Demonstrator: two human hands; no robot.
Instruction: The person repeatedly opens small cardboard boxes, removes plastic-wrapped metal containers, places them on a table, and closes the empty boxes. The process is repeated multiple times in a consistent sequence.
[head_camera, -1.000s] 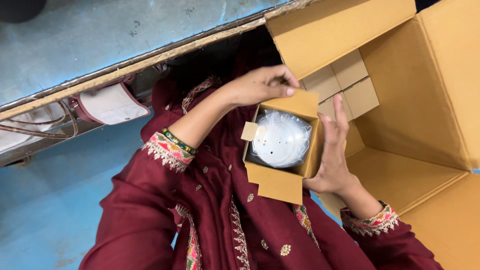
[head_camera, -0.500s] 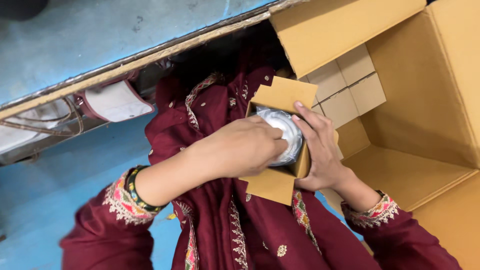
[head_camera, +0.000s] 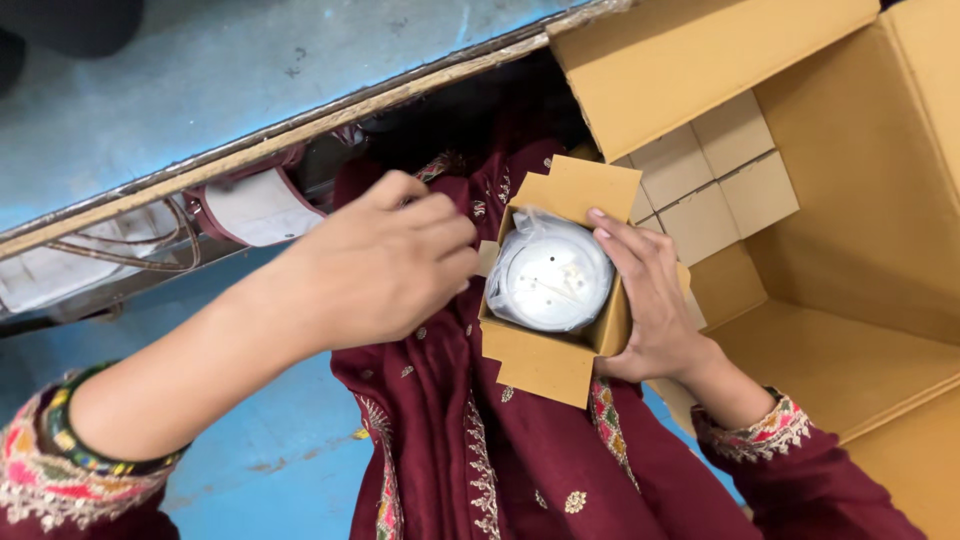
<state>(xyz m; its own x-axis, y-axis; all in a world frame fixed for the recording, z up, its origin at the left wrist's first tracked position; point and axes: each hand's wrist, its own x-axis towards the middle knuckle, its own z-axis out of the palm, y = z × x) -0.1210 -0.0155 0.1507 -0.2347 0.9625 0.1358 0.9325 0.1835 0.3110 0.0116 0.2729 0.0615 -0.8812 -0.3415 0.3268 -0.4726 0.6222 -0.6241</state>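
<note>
Right hand grasps small open cardboard box at frame centre; inside sits a round white disc in crinkled clear plastic. Left hand, fingers curled loosely and holding nothing, touches the box's left edge. Large corrugated carton fills the right.

You see a plain tan small carton, a white round fixture, and your maroon dress with gold embroidery.

Right hand holds small box containing bagged white disc.
</note>
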